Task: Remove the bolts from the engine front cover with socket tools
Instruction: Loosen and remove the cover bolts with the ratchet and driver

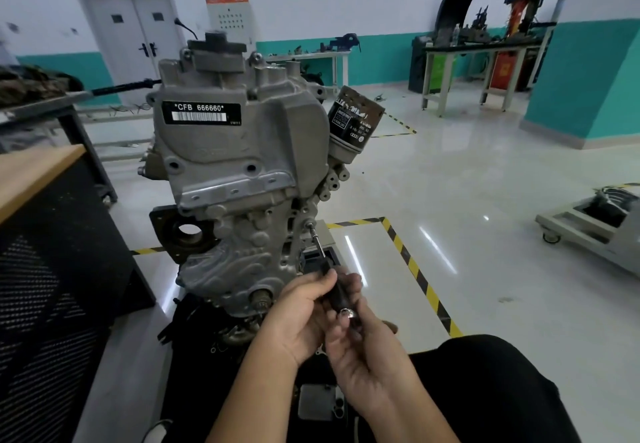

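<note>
engine front cover (pixel 239 151): grey casting, centre of frame, upright on its stand; white-on-black label "*CFB 666660*" near the top.
socket driver (pixel 335 290): black handle lower centre, thin shaft running up-left to the cover's lower right edge.
bolt (pixel 309 224): socket end sits on it at the right flange, just below mid-frame; bolt looks backed out a little, can't confirm.
left hand (pixel 304 311): fingers curled round the handle from the left side.
right hand (pixel 360 335): wrapped under the handle's butt end, thumb along it; chrome end cap shows between the fingers.
progress: my read is mid-task. Two holes in the cover face at mid-height look empty, so some bolts are likely out. This one isn't free yet. Other flange bolts are too small to count.
left to do: spin this bolt out, then work round the remaining edge.
oil filter (pixel 353 116): black can, right of the cover, untouched.
</note>
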The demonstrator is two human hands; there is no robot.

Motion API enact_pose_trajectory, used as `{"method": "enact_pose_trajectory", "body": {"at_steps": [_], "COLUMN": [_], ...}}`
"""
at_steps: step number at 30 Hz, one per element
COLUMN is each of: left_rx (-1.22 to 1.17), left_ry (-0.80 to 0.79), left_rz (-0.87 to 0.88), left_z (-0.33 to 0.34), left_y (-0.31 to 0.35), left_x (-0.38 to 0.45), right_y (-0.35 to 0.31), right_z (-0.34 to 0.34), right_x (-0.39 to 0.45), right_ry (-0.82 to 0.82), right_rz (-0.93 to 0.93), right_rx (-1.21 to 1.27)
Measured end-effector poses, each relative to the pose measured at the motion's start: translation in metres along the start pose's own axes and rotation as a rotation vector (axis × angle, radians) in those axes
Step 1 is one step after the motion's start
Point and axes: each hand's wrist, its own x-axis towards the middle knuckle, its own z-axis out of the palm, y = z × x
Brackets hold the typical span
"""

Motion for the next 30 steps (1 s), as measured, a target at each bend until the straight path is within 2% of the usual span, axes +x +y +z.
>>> {"method": "enact_pose_trajectory", "body": {"at_steps": [2,6,8,9,10,13,15,16,18,20,23,25,26,27,30], "left_rx": [0.001,-0.036,-0.046,-0.050,-0.061,-0.063,0.007,0.028,0.055,0.100,0.096,0.097,0.087,0.058,-0.026], "left_ry": [0.039,0.095,0.078,0.062,0.048,-0.008,-0.045,-0.043,-0.001,0.046,0.066,0.057,0.040,0.018,-0.024], "left_rz": [0.000,0.006,0.016,0.021,0.022,0.002,0.015,0.026,0.048,0.061,0.065,0.054,0.042,0.030,0.015], "left_z": [-0.002,-0.001,0.001,0.001,0.001,-0.003,-0.003,-0.002,-0.002,-0.004,-0.003,-0.001,0.000,0.000,0.001], "left_y": [-0.003,-0.009,-0.009,-0.008,-0.007,-0.004,-0.005,-0.006,-0.007,-0.007,-0.008,-0.011,-0.012,-0.013,-0.012], "left_x": [0.003,0.009,0.009,0.009,0.007,0.003,0.000,0.000,0.001,0.001,0.001,0.000,0.000,0.001,0.001], "right_y": [0.006,0.006,0.005,0.007,0.007,0.004,0.002,0.003,0.008,0.007,-0.004,-0.006,-0.002,0.002,0.003], "right_z": [-0.002,-0.013,-0.016,-0.015,-0.012,-0.001,0.003,0.003,0.002,-0.002,-0.010,-0.015,-0.015,-0.014,-0.003], "right_x": [0.001,0.007,0.008,0.005,0.001,-0.006,-0.008,-0.008,-0.008,-0.008,-0.003,0.001,0.000,-0.001,-0.005], "right_ry": [0.034,0.187,0.186,0.162,0.125,-0.040,-0.082,-0.088,-0.104,-0.062,0.041,0.079,0.080,0.061,-0.078], "right_rz": [-0.162,-0.654,-0.775,-0.770,-0.687,-0.207,-0.085,-0.099,-0.191,-0.371,-0.743,-0.821,-0.789,-0.686,-0.180], "right_rx": [-0.307,-1.125,-1.289,-1.249,-1.099,-0.257,0.087,0.111,-0.053,-0.414,-1.122,-1.267,-1.197,-1.022,-0.149]}}
